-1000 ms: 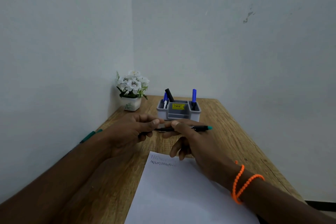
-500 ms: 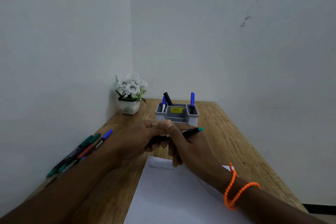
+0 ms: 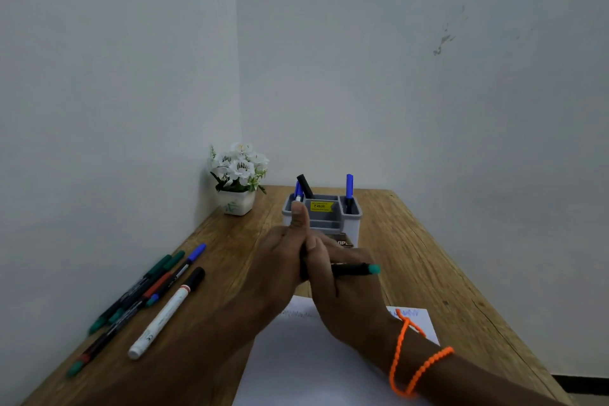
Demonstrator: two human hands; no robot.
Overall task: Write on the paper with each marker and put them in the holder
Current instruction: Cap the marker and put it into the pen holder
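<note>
Head view: both hands, left (image 3: pixel 280 260) and right (image 3: pixel 342 287), grasp the teal-tipped marker (image 3: pixel 354 269) mid-frame; a tugged cap could slip, smearing ink on the paper (image 3: pixel 313 359).

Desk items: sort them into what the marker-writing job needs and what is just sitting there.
Part of the job:
- teal-capped marker, held by both the left hand and the right hand
- paper
- grey holder, three markers already in it
- loose markers on the left of the desk

Just lying about:
- white flower pot
- orange wrist cord
</note>
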